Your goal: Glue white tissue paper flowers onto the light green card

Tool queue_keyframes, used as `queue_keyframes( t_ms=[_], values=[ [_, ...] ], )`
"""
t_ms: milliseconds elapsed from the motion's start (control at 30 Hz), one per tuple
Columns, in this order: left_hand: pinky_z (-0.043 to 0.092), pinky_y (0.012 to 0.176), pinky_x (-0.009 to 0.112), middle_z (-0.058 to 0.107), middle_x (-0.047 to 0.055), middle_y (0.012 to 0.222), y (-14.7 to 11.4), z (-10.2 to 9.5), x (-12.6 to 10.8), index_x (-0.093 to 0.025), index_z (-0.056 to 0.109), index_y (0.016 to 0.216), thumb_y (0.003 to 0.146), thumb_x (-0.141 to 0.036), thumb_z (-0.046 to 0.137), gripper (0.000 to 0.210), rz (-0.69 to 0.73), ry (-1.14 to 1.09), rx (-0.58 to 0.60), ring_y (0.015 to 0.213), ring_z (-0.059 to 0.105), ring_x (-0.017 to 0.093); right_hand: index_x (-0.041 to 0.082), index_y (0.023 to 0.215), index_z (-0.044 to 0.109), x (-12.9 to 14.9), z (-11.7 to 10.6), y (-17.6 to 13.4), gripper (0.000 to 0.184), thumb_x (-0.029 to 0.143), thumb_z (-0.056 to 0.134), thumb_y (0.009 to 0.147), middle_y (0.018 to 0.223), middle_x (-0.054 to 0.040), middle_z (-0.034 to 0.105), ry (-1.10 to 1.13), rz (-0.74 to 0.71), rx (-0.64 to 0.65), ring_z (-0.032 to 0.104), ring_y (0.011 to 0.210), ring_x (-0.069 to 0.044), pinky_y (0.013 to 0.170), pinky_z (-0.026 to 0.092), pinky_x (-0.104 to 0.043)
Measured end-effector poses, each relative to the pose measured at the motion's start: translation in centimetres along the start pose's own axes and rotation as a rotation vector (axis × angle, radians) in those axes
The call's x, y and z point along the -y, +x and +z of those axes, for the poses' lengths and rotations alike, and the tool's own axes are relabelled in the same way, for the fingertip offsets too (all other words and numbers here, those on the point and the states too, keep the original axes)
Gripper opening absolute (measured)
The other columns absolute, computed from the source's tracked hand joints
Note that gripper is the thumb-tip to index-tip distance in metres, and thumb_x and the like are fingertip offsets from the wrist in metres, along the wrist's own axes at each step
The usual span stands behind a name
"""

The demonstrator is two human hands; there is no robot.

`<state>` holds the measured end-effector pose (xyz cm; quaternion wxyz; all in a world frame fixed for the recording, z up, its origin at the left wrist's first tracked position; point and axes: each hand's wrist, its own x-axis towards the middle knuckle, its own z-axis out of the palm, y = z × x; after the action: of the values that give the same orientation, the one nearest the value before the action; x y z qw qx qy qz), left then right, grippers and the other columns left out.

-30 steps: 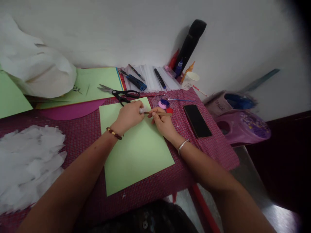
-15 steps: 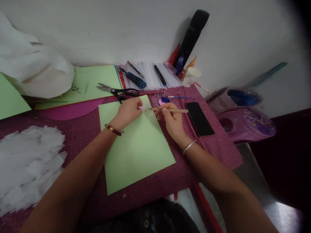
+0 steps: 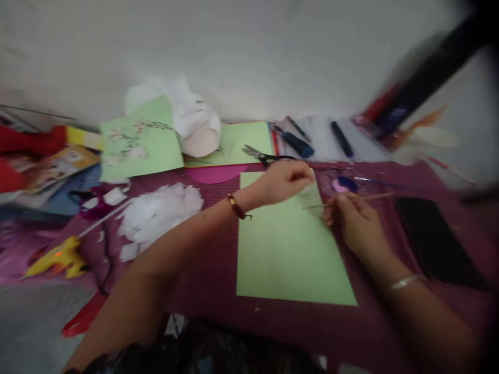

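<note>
Right hand point(image 3: 360, 223) pinches wooden stick point(image 3: 379, 196); left hand point(image 3: 286, 182) curled, contents unclear, 12 o'clock on green paper point(image 3: 288, 249). Keep stick steady.

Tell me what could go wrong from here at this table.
The bare right hand, holding a thin brown wooden stick, is close to round blue-and-pink blobs, probably paint; it might smear them onto the rectangular pale green paper sheet. The bare left hand could bump the black-handled metal scissors just beyond it.

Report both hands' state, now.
Left hand: fingers curled; blur hides whether it grips the whitish bit at its fingertips.
Right hand: closed, holding a thin stick.
</note>
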<state>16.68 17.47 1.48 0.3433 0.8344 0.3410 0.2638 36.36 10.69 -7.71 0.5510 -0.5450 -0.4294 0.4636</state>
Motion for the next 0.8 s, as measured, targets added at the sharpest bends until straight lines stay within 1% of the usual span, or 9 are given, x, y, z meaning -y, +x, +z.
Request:
queue_keyframes(
  t_ms=[33,100,200,267,333,433,567,700,800],
  values=[
    [0.036,0.062,0.029,0.060,0.002,0.071,-0.9,-0.1,0.4,-0.016,0.055,0.069,0.087,-0.017,0.051,0.019,0.012,0.062,0.082,0.067,0.050,0.011,0.023,0.077,0.061,-0.1,-0.1,0.0,0.033,0.054,0.067,0.081,0.060,-0.0027,0.059,-0.011,0.010,0.018,0.053,0.050,-0.014,0.052,0.039,-0.032],
    [0.030,0.057,0.030,0.047,-0.001,0.058,-3.5,-1.2,1.7,-0.018,0.044,0.059,0.092,-0.027,0.049,0.034,-0.027,0.173,0.140,0.057,0.040,0.011,0.024,0.077,0.063,-0.2,0.0,0.0,0.034,0.057,0.068,0.079,0.062,-0.0053,0.061,-0.051,0.010,0.057,0.056,0.054,-0.016,0.056,0.040,-0.036],
    [0.023,0.052,0.031,0.035,-0.003,0.051,-8.4,-5.7,4.2,-0.021,0.032,0.054,0.094,-0.042,0.043,0.047,-0.267,0.261,0.045,0.049,0.030,0.010,0.026,0.074,0.065,-0.1,0.2,-0.3,0.037,0.063,0.066,0.078,0.064,-0.0079,0.062,-0.151,-0.011,0.110,0.058,0.057,-0.018,0.061,0.042,-0.040],
    [0.026,0.052,0.030,0.041,-0.001,0.051,-11.5,-10.0,6.6,-0.021,0.037,0.053,0.094,-0.044,0.037,0.047,-0.472,0.328,-0.074,0.049,0.035,0.011,0.027,0.071,0.065,0.0,0.4,-0.4,0.040,0.066,0.065,0.077,0.064,-0.0087,0.062,-0.196,-0.036,0.127,0.058,0.058,-0.018,0.063,0.043,-0.040],
    [0.032,0.056,0.029,0.054,0.001,0.059,-14.0,-14.2,9.3,-0.020,0.053,0.061,0.088,-0.041,0.045,0.035,-0.574,0.429,-0.104,0.056,0.046,0.014,0.027,0.070,0.066,-0.1,0.4,-0.3,0.041,0.068,0.065,0.076,0.063,-0.0092,0.062,-0.205,-0.049,0.128,0.058,0.057,-0.018,0.063,0.043,-0.041],
    [0.038,0.065,0.029,0.066,0.004,0.077,-16.5,-18.0,12.9,-0.020,0.064,0.078,0.075,-0.033,0.056,0.015,-0.677,0.582,-0.132,0.069,0.056,0.017,0.027,0.074,0.066,-0.6,0.3,0.0,0.039,0.066,0.064,0.078,0.064,-0.0095,0.062,-0.196,-0.037,0.123,0.058,0.057,-0.018,0.063,0.042,-0.043],
    [0.038,0.064,0.029,0.066,0.004,0.079,-17.6,-18.1,15.2,-0.019,0.065,0.080,0.068,-0.029,0.059,0.016,-0.714,0.565,-0.128,0.070,0.056,0.018,0.027,0.076,0.066,-0.9,0.3,0.1,0.039,0.066,0.065,0.077,0.065,-0.0098,0.063,-0.185,-0.014,0.100,0.059,0.058,-0.019,0.065,0.041,-0.044],
    [0.036,0.059,0.028,0.063,0.002,0.071,-17.2,-17.1,15.7,-0.019,0.064,0.077,0.064,-0.026,0.061,0.014,-0.738,0.520,-0.135,0.063,0.053,0.016,0.027,0.075,0.066,-0.6,0.4,-0.1,0.041,0.067,0.066,0.075,0.065,-0.0095,0.063,-0.188,-0.008,0.090,0.059,0.057,-0.019,0.064,0.042,-0.044],
    [0.035,0.057,0.027,0.060,0.000,0.065,-16.9,-17.2,15.6,-0.018,0.060,0.068,0.062,-0.023,0.062,0.007,-0.768,0.474,-0.141,0.059,0.051,0.014,0.026,0.075,0.067,-0.4,0.5,-0.1,0.041,0.067,0.066,0.075,0.064,-0.0089,0.063,-0.182,-0.019,0.098,0.059,0.057,-0.017,0.064,0.042,-0.041]
  ],
)
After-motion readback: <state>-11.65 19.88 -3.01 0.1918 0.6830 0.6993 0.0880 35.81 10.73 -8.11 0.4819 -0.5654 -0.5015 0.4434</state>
